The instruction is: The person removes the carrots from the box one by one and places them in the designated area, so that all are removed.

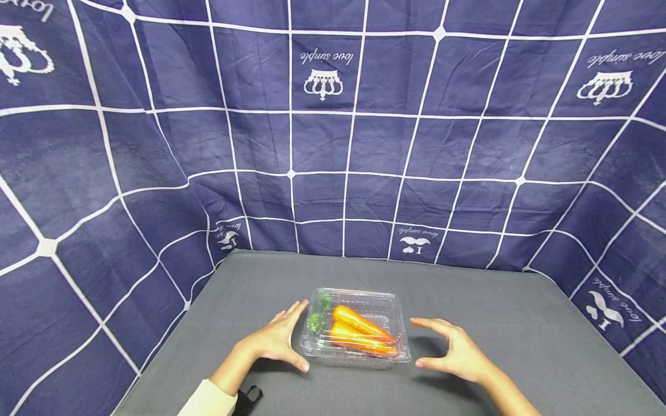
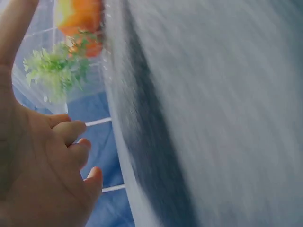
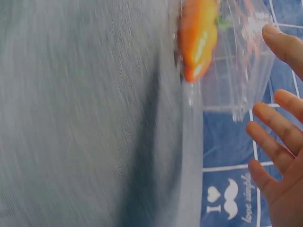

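1. On either side of one clear plastic container (image 1: 335, 362) are two hands, left (image 1: 274, 342) and right (image 1: 460, 353), each with its thumb well apart from its fingers.
2. Inside the container lie two orange carrots (image 1: 358, 322), side by side and slanting, with two green leafy tufts (image 1: 315, 322) at their left ends.
3. The container sits on the gray tabletop (image 1: 520, 323), between the hands; one blue cloth (image 1: 395, 144) with white lines rises behind and beside it.
4. Only the head view takes in both hands, a cream sleeve (image 1: 209, 400) on the left arm and three white crowns on the cloth. The left wrist view gives the leaves in closer detail; the right wrist view shows a carrot's tapered end near the container wall.
5. Both arms reach forward from the near edge. The left fingertips are just beside the container, contact unclear; a narrow gap separates the right fingertips from it, the right fingers slightly bent.
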`<state>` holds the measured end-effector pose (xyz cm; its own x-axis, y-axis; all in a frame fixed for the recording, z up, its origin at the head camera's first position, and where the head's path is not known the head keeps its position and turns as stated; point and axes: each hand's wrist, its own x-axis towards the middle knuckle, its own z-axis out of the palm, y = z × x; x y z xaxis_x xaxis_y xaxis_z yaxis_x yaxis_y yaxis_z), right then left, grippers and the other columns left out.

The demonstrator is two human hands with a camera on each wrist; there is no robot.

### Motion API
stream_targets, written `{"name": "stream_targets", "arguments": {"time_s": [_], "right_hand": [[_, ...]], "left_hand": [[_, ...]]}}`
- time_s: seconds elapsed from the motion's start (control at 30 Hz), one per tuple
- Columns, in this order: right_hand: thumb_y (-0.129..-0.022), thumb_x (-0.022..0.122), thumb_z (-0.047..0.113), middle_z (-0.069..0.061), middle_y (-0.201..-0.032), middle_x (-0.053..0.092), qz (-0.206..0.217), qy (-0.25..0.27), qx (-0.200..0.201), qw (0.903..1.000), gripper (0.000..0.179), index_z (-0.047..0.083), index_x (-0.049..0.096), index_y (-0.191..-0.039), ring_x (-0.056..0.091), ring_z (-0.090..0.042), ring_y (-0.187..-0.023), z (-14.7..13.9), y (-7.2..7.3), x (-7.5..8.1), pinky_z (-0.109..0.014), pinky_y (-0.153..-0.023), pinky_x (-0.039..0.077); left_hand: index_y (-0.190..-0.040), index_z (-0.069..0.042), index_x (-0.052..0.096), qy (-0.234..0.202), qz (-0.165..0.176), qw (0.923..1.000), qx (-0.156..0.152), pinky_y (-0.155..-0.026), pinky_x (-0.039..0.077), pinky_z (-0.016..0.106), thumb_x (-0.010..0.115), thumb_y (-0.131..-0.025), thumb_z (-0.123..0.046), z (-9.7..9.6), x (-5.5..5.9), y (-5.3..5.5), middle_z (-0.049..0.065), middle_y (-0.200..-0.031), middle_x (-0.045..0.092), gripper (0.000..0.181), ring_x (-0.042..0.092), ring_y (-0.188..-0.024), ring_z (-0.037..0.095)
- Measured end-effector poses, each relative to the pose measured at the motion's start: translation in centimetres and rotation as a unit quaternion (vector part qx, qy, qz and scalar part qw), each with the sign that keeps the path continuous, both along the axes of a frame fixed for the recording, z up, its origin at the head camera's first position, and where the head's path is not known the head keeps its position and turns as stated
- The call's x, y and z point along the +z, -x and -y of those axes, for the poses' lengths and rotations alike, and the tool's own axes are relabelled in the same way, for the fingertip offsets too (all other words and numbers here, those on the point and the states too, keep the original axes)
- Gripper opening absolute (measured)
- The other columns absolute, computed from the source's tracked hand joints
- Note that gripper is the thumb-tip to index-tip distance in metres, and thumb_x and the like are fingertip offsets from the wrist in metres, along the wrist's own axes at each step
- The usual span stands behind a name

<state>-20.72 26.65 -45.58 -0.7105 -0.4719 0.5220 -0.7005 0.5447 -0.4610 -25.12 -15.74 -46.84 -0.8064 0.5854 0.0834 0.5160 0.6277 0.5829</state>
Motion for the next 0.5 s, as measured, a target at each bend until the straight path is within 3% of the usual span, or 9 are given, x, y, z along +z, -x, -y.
{"name": "stream_targets", "arguments": {"time_s": [0.27,0.5], "right_hand": [[-0.064,0.093,0.02,0.002,-0.116,0.068,0.023,0.066,0.01,0.9975,0.068,0.012,0.065,-0.125,0.061,-0.013,-0.109,1.5,-0.5,-1.3,-0.014,-0.095,0.037],[-0.067,0.091,0.022,0.003,-0.116,0.068,0.05,0.081,0.003,0.9954,0.063,0.014,0.065,-0.124,0.06,-0.013,-0.11,1.8,-0.6,-1.8,-0.016,-0.095,0.039]], "left_hand": [[-0.152,0.007,0.015,-0.015,0.034,0.9993,0.005,-0.11,0.02,0.061,0.094,-0.055,-0.043,-1.5,-0.8,0.6,0.035,-0.152,0.019,0.134,0.02,-0.14,0.048],[-0.15,0.008,0.012,-0.055,0.042,0.9976,-0.006,-0.107,0.028,0.06,0.097,-0.055,-0.034,-2.1,-1.7,1.0,0.032,-0.148,0.03,0.134,0.033,-0.133,0.046]]}}
